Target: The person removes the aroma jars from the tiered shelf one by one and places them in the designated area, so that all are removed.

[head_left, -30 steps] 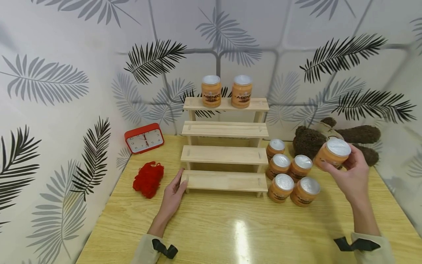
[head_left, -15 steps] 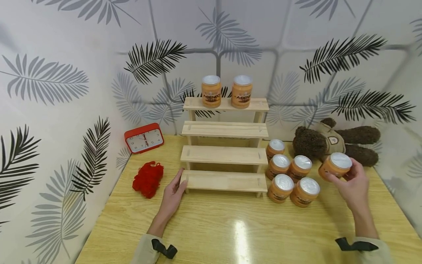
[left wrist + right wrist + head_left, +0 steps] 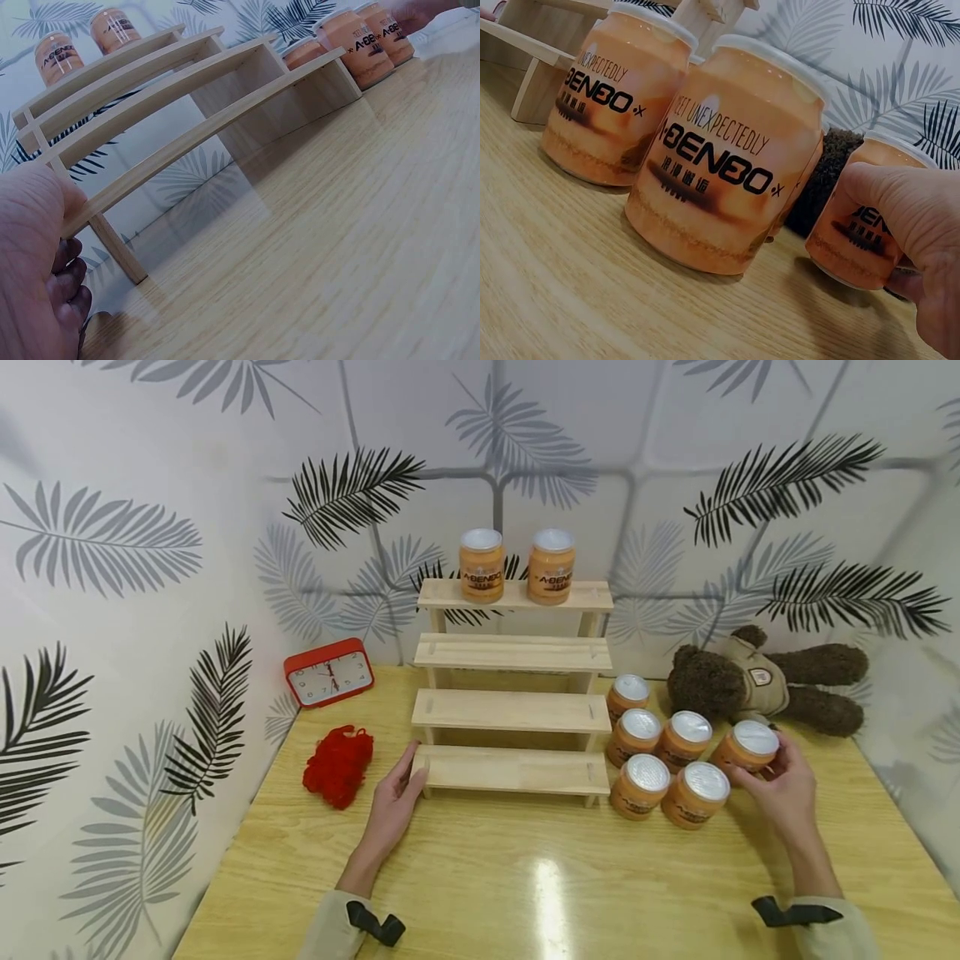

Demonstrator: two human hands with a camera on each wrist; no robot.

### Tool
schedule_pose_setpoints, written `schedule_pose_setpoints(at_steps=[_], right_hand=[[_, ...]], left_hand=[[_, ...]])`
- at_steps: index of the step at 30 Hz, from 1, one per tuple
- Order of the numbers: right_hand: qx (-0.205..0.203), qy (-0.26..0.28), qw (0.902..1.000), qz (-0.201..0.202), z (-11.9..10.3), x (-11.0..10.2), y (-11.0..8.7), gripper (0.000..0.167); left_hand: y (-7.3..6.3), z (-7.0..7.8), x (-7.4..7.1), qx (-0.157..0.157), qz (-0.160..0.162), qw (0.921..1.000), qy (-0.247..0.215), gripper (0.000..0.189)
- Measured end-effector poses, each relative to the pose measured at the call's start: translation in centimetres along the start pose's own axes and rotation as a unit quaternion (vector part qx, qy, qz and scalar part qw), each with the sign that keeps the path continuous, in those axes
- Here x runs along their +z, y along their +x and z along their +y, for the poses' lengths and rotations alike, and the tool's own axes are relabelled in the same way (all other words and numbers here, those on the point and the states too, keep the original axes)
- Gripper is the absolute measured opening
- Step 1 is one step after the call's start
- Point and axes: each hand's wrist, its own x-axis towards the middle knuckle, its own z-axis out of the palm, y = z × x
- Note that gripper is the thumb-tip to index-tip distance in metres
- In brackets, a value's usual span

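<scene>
Arms stretched forward over the table (image 3: 465, 877), I pinch a can (image 3: 750, 745) in my right hand (image 3: 785, 791), thumb on its near side, other cans (image 3: 693, 810) just left of that hand, a teddy (image 3: 763, 687) beyond; my left hand (image 3: 392, 802) grips the rack (image 3: 510, 770) at its near left end.

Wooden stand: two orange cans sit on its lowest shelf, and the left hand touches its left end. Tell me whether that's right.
The shelf is wrong: the head view shows the two orange cans on the top shelf. The left hand does touch the wooden stand at its left end.
</scene>
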Motion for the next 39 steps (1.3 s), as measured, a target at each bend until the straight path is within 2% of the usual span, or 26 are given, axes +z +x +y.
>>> schedule_pose_setpoints(at_steps=[4, 14, 21, 24, 27, 31, 37, 39], right_hand=[[-0.003, -0.015, 0.9999, -0.002, 0.2, 0.1, -0.4, 0.077], [-0.007, -0.002, 1.0000, 0.002, 1.0, 0.2, -0.4, 0.076], [-0.035, 0.010, 0.9991, -0.021, 1.2, 0.0, -0.5, 0.073], [-0.025, 0.015, 0.9991, -0.030, 1.0, -0.3, -0.8, 0.074], [-0.004, 0.000, 0.9996, -0.027, 0.4, -1.0, -1.2, 0.079], [0.017, -0.012, 0.9998, -0.003, -1.2, -1.8, -1.4, 0.082], [0.034, 0.083, 0.9947, 0.050, -4.1, -2.8, -0.8, 0.073], [0.030, 0.085, 0.9945, 0.053, -4.7, -2.9, -0.7, 0.070]], left_hand=[[-0.1, -0.1, 0.0, 0.001, 0.004, 1.0000, 0.000, 0.061], [-0.1, -0.1, 0.2, 0.000, 0.001, 1.0000, -0.001, 0.062], [-0.2, -0.1, 0.2, -0.004, 0.002, 1.0000, 0.001, 0.062], [-0.2, -0.1, 0.2, -0.003, 0.000, 1.0000, 0.001, 0.063], [-0.1, -0.2, 0.2, -0.001, -0.004, 1.0000, 0.000, 0.063], [0.1, -0.2, 0.1, -0.001, -0.005, 1.0000, -0.002, 0.063], [0.2, -0.2, 0.0, -0.004, 0.001, 1.0000, 0.000, 0.063], [0.2, -0.2, 0.0, -0.004, 0.001, 1.0000, 0.000, 0.063]])
